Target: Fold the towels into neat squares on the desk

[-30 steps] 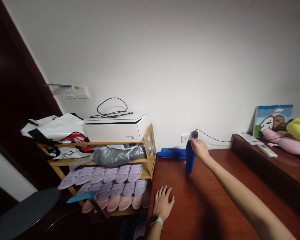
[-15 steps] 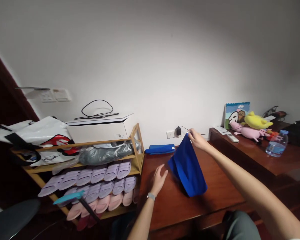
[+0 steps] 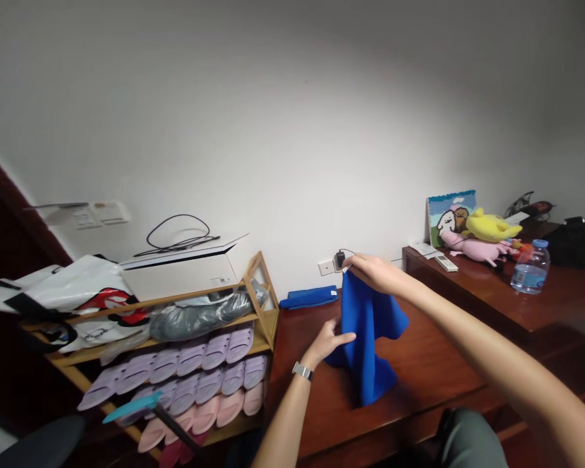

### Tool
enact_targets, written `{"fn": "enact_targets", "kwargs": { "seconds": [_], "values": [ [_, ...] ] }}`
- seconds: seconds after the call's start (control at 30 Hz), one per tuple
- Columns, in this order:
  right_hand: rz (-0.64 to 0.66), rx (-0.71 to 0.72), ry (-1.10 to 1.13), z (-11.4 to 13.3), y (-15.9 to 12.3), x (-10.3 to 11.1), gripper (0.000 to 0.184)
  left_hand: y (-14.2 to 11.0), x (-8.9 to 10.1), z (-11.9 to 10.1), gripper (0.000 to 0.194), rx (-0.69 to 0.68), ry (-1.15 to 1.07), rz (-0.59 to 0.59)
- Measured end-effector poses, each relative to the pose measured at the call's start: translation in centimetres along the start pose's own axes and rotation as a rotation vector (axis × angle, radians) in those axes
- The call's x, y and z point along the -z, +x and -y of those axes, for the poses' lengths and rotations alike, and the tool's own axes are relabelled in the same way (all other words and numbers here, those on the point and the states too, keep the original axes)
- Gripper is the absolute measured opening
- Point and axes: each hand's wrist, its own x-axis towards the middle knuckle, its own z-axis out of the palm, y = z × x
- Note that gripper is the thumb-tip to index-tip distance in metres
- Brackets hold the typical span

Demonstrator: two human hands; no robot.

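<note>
A blue cloth [image 3: 365, 338] hangs in loose folds above the brown wooden table, its lower end down at the tabletop. My right hand [image 3: 373, 272] pinches its upper corner. At the cloth's left edge is my left hand [image 3: 329, 341], wearing a wristwatch; the thumb lies across the front of the fabric and the fingers pass partly behind it, gripping the edge. A second blue cloth [image 3: 309, 297], folded into a flat strip with a small white label, lies at the table's back edge against the wall.
A wooden rack [image 3: 259, 305] with purple and pink slippers, bags and a white box [image 3: 180, 273] stands at left. On the higher surface at right are plush toys [image 3: 490, 225], a water bottle [image 3: 530, 270] and a remote [image 3: 446, 262]. A charger [image 3: 340, 259] is plugged into the wall.
My left hand has moved right and taken hold of the cloth's left edge. The right hand has shifted slightly left in view, and the cloth now hangs in narrower folds.
</note>
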Motion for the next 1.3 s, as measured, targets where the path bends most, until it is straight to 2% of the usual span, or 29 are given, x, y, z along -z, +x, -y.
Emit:
{"fn": "enact_targets", "kwargs": {
  "seconds": [0.17,0.27,0.4,0.5,0.57,0.6,0.63,0.7,0.77,0.87,0.97,1.03,1.13,1.23,1.3],
  "values": [
    [-0.005,0.063,0.064,0.7,-0.8,1.3,0.032,0.1,-1.6,-2.9,0.069,-0.047,-0.274,0.056],
    [0.021,0.064,0.069,0.8,-1.5,1.5,0.035,0.5,-2.2,-5.2,0.061,-0.015,-0.164,0.014],
    [0.024,0.022,0.087,0.3,-2.5,2.1,0.038,0.4,-2.0,-7.1,0.042,-0.061,0.067,-0.123],
    [-0.004,-0.039,0.136,0.3,-2.8,2.1,0.036,0.1,-2.7,-8.4,0.045,-0.142,0.044,-0.313],
    [-0.031,-0.145,0.183,1.1,-2.7,1.4,0.034,-0.2,-3.8,-9.5,0.044,-0.205,0.005,-0.491],
    [-0.044,-0.199,0.225,1.7,-2.7,0.9,0.032,-0.4,-4.6,-10.0,0.040,-0.229,-0.011,-0.535],
    [-0.054,-0.243,0.285,2.4,-2.7,0.3,0.029,-0.6,-5.4,-10.5,0.038,-0.246,-0.018,-0.534],
    [-0.075,-0.301,0.448,3.9,-2.9,-1.1,0.023,-1.3,-6.8,-11.1,0.038,-0.269,0.000,-0.450],
    [-0.091,-0.342,0.644,5.2,-3.4,-2.5,0.020,-2.1,-7.4,-11.2,0.041,-0.296,0.067,-0.409],
    [-0.109,-0.401,0.876,6.1,-4.1,-4.0,0.023,-2.8,-6.6,-11.0,0.042,-0.328,0.266,-0.501],
    [-0.113,-0.388,0.955,6.4,-4.8,-4.6,0.031,-3.2,-4.5,-11.4,0.029,-0.347,0.500,-0.494],
    [-0.105,-0.355,0.915,6.7,-5.2,-4.4,0.034,-3.5,-3.2,-12.4,0.019,-0.367,0.621,-0.457],
    [-0.134,-0.295,0.701,6.8,-5.4,-3.9,0.029,-4.2,-2.1,-14.4,0.018,-0.367,0.704,-0.408],
    [-0.190,-0.226,0.504,6.2,-5.4,-3.8,0.019,-4.5,-1.8,-15.9,0.022,-0.306,0.646,-0.381],
    [-0.159,-0.163,0.570,5.4,-5.3,-4.2,0.021,-4.3,-1.8,-16.3,0.025,-0.268,0.574,-0.371]
  ]
}}
